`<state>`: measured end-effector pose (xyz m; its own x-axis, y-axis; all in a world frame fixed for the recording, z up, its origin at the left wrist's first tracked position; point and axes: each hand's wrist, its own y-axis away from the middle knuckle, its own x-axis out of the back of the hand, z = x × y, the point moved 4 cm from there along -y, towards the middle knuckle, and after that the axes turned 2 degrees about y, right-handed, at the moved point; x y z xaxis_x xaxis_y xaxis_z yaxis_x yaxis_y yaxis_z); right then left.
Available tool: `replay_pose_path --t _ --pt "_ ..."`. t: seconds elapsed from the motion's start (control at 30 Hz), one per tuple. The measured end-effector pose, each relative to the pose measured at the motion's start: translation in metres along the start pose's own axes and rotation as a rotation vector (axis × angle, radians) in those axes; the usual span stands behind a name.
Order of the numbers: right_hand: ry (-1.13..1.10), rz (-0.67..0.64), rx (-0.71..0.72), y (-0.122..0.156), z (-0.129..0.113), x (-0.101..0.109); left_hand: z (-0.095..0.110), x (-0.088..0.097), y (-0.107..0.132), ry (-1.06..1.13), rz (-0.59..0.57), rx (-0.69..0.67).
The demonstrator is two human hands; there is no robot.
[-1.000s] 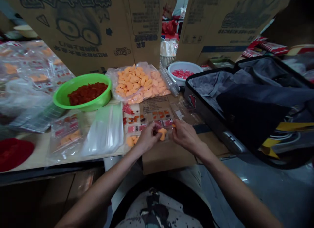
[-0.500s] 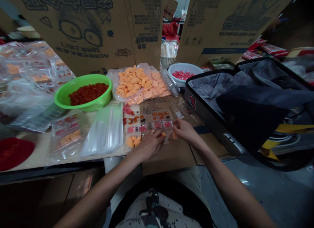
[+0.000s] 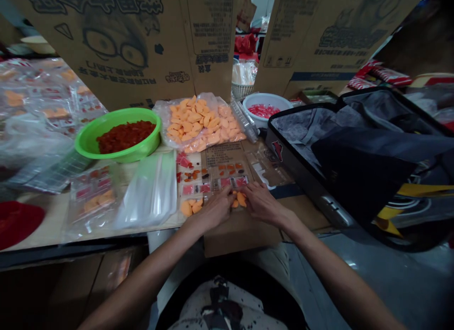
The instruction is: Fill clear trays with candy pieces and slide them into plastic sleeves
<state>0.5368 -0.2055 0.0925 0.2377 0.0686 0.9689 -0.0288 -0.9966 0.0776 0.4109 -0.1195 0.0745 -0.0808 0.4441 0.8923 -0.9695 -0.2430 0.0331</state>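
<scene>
My left hand (image 3: 217, 208) lies over the lower left part of a clear compartment tray (image 3: 213, 184), its fingers bent and drawn together. From the other side my right hand (image 3: 260, 202) reaches in, fingers curled down at the tray. Orange pieces (image 3: 240, 199) show between the two hands. Above the fingertips sit red packets (image 3: 238, 181), and a row of reddish-brown pieces (image 3: 230, 169) lies beyond them. Just left is a similar filled group with orange pieces (image 3: 191, 207) and pink-red packets (image 3: 196, 188). What the fingertips pinch, if anything, is hidden.
Clear plastic sleeves (image 3: 149, 193) lie to the left, beside a filled bag (image 3: 94, 197). Behind stand a green bowl (image 3: 83, 141) of dark red pieces, a bag of orange pieces (image 3: 193, 119) and a pale bowl (image 3: 283, 102). An open suitcase (image 3: 301, 155) borders the right side.
My right hand has moved inward and down from the tray's upper right, closer to my left hand. More orange pieces now show between the hands.
</scene>
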Motion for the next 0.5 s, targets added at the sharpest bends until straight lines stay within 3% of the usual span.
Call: replay_pose_path --t 0.17,0.33,0.43,0.5 --pt "0.069 0.020 -0.210 -0.004 -0.012 -0.017 0.000 -0.001 0.003 -0.043 0.036 0.009" --pt "0.061 0.077 -0.364 -0.002 -0.026 -0.014 -0.002 -0.005 0.013 -0.021 0.066 -0.002" --pt "-0.047 0.209 -0.451 0.000 -0.019 -0.003 0.006 0.002 0.015 0.061 0.200 0.032" --pt "-0.354 0.366 -0.447 -0.004 -0.008 0.005 0.019 0.010 0.011 0.155 0.354 0.014"
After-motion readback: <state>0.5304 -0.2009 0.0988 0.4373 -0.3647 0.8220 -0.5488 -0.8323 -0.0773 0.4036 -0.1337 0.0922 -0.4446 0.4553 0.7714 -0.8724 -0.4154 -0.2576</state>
